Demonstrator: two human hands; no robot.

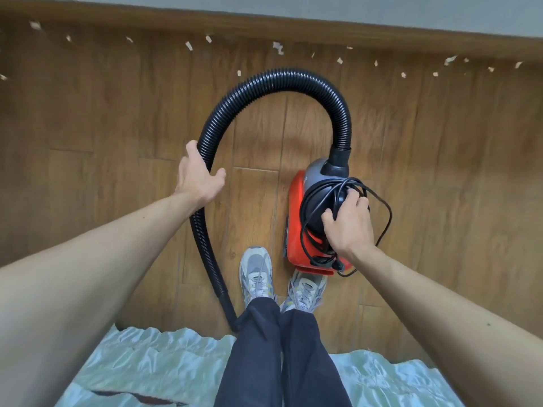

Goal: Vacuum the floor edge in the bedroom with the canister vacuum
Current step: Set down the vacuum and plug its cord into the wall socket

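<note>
Bedding (147,362) nearest; left hand (198,177) apparently grips hose (282,79), right hand (349,224) clutches cord (385,212) atop vacuum (296,230), scraps (277,47) beyond

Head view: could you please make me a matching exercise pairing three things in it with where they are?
Things: 1 hose; 2 power cord; 3 paper scraps.
Places: A strewn along the baseboard; B gripped by the left hand; C coiled on the canister vacuum, under the right hand.
Pairs: 1-B, 2-C, 3-A.
</note>
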